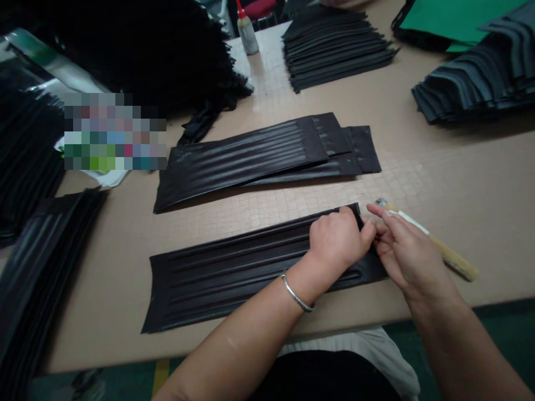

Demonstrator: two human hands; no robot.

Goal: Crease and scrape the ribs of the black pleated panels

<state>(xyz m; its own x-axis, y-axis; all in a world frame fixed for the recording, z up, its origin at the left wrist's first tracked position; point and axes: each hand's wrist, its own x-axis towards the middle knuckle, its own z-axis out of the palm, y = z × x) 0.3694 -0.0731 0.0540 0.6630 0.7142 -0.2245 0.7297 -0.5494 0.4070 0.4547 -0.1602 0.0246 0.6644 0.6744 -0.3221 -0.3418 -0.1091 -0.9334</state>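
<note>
A dark brown, leather-like panel with raised ribs lies at a slant on the table in front of me. My left hand, a silver bangle on its wrist, is closed over the panel's right part, its fingers gripping near the far corner. Right beside it, my right hand is at the panel's right end, fingers curled in against the edge and index finger sticking out. The two hands nearly touch and hide most of that end. Close behind my right hand lies a yellowish stick with a white middle.
Similar ribbed panels overlap behind. More stand stacked at the left edge. Farther back are a red-tipped bottle, a pile of black pieces, grey layered pieces and a green sheet. The table's edge runs near me.
</note>
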